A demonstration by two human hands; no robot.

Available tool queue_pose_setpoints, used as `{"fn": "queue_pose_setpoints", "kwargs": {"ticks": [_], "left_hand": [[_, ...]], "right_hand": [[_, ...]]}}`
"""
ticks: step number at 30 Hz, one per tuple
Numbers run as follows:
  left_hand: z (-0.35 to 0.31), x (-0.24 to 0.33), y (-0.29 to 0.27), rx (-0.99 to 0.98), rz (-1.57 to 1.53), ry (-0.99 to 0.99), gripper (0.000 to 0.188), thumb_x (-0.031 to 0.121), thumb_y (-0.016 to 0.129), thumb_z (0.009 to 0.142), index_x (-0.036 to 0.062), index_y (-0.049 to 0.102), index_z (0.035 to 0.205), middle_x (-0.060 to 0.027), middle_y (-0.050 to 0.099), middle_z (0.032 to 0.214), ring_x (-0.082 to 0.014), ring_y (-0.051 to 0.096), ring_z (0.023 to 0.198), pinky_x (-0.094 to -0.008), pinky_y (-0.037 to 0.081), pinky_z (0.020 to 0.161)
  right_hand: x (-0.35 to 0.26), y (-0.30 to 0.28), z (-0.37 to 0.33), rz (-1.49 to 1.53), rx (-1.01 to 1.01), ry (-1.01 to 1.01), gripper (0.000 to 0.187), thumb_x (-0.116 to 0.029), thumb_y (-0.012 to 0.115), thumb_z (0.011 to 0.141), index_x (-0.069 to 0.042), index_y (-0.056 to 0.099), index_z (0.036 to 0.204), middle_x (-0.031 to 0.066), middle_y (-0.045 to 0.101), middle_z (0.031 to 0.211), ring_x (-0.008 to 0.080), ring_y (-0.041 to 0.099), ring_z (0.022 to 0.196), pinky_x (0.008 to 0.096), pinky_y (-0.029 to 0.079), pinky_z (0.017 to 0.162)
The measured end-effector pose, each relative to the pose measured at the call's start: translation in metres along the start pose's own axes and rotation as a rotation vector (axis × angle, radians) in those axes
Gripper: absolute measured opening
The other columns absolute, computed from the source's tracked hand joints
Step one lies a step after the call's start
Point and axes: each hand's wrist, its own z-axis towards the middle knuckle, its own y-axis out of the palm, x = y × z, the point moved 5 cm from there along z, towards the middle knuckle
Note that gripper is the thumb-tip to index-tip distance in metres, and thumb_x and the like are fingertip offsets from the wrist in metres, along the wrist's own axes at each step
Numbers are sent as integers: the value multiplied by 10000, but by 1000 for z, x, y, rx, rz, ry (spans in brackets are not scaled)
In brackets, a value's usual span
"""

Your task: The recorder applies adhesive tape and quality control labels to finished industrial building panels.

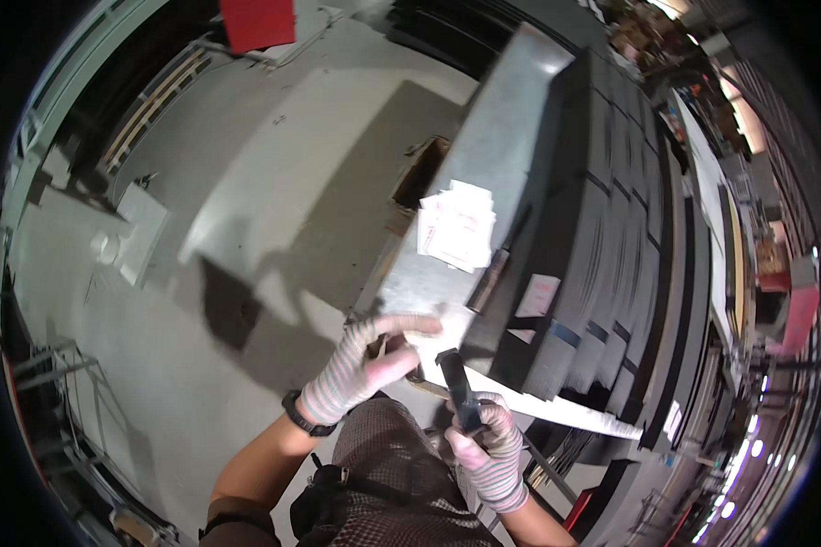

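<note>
While gripped upright: dark slim tool (pixel 459 390).

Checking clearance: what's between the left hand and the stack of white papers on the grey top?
Head view: only bare grey top lies between the left hand and the white papers; its fingers rest at the near edge.

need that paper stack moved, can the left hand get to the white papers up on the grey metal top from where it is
Probably yes: the left hand is empty, fingers spread at the near edge of the grey metal top, and nothing lies between it and the white papers. The right hand holds a dark tool.
</note>
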Motion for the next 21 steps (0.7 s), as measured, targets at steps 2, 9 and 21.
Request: {"fn": "queue_pose_setpoints", "kwargs": {"ticks": [2, 9, 21], "left_hand": [[-16, -9, 39, -187, -230, -128, 484, 189, 726, 880, -1, 596, 1306, 4, 647, 828, -43, 573, 699, -204, 485, 667], [-33, -59, 186, -345, 171, -140, 323, 74, 714, 849, 16, 671, 1164, -14, 661, 974, -72, 606, 825, -224, 515, 714], [-115, -182, 456, -509, 275, -25, 524, 23, 783, 782, 51, 624, 1279, -94, 577, 1286, -127, 655, 902, -268, 553, 800]], "right_hand": [[-2, -16, -24, 239, 44, 142, 228, -91, 785, 846, -80, 633, 1016, 69, 603, 1117, 141, 598, 964, 317, 509, 826], [5, -123, -125, 575, 102, 219, 222, -53, 727, 890, -83, 653, 1097, 59, 598, 1232, 171, 587, 1110, 347, 461, 992], [36, -341, -353, 323, 497, 27, 349, -104, 759, 862, -18, 651, 1183, 90, 601, 1239, 176, 571, 1134, 333, 437, 995]]}}
